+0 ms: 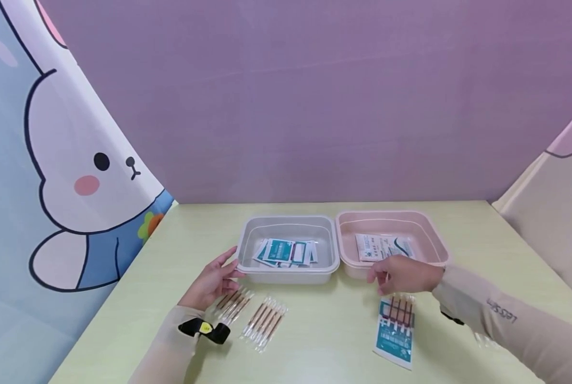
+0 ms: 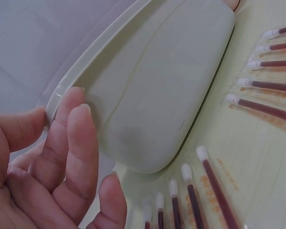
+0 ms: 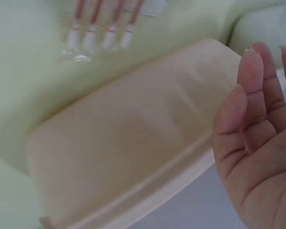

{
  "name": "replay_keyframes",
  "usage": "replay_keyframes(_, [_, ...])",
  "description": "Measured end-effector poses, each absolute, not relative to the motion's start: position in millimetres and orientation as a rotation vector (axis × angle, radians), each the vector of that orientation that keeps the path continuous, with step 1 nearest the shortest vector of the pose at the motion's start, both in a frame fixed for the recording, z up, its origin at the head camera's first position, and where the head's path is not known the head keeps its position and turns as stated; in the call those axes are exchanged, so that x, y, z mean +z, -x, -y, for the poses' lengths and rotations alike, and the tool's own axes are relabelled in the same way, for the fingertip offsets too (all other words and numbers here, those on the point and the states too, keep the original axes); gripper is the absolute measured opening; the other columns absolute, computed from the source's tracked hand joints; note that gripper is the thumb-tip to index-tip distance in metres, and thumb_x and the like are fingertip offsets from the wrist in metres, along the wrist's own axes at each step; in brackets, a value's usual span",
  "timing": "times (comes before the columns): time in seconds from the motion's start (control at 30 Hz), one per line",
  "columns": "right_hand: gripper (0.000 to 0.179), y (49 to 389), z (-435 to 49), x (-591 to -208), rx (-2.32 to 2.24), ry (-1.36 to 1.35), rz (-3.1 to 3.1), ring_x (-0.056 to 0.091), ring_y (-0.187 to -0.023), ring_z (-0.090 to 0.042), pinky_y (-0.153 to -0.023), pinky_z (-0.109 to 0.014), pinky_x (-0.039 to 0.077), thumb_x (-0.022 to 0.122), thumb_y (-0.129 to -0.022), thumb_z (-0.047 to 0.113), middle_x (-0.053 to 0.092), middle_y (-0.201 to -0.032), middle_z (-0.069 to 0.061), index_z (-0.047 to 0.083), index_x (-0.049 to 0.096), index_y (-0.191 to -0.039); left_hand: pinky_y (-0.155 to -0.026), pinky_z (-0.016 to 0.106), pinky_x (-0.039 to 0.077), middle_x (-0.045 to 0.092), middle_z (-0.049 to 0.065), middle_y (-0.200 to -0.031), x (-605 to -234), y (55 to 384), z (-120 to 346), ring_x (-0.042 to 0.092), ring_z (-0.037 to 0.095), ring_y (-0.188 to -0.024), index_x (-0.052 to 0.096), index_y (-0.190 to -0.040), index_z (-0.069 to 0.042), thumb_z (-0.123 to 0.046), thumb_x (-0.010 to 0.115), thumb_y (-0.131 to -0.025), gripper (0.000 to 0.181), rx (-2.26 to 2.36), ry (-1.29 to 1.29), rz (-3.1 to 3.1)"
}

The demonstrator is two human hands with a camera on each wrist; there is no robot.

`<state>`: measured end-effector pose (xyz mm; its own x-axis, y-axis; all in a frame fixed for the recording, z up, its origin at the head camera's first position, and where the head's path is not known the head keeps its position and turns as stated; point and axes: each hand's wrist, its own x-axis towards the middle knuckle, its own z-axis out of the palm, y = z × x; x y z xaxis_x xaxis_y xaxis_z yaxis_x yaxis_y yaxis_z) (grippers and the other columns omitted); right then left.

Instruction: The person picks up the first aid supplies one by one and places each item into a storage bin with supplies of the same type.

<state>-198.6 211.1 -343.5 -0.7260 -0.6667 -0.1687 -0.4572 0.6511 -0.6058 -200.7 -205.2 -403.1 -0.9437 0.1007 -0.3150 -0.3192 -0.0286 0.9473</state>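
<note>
Grey plastic, shallow rectangular basin with rounded corners (image 1: 288,270) on the pale yellow-green table (image 1: 333,341); it holds overlapping teal-and-white flat packets (image 1: 283,250). Left hand (image 1: 214,280) at its near-left corner: thumb touches the rim, fingers loosely bent and spread near the wall; cannot tell whether the rim is pinched.

Pink plastic rectangular basin (image 1: 386,223) directly to the right; white printed packets (image 1: 379,247) inside. Right hand (image 1: 405,274) at its front: fingers partly bent and apart, palm holding nothing; contact with the wall uncertain.

Brown-stemmed, white-tipped swabs in clear film: one group (image 1: 230,304) beside the left hand, a second group (image 1: 265,322) to its right, a third group (image 1: 401,313) on a teal-and-white packet (image 1: 394,346) below the right hand.
</note>
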Motion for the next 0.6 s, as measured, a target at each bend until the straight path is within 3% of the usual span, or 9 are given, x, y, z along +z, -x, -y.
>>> replay_keyframes(0.3, [0.023,195,-213,-367,-0.690,0.944,-2.549,0.057,-0.077,-0.011,-0.070,-0.029,0.050,0.072,-0.074,-0.002,0.065,-0.088,0.000,0.005,0.071,-0.096,-0.058,0.023,0.049,0.068,-0.001,-0.079,-401,198,207,0.056,0.010,-0.055,0.025,-0.153,-0.017,-0.020,0.044,-0.103,0.053,2.059,0.223,-1.942])
replay_keyframes(0.6, [0.025,193,-215,-377,-0.622,1.043,-2.584,0.056,-0.071,-0.007,-0.067,-0.027,0.050,0.071,-0.068,-0.006,0.066,-0.083,0.002,0.004,0.072,-0.091,-0.058,0.021,0.050,0.067,-0.001,-0.078,-399,197,207,0.057,0.009,-0.053,0.021,-0.153,-0.014,-0.018,0.044,-0.103,0.055,2.087,0.169,-1.898])
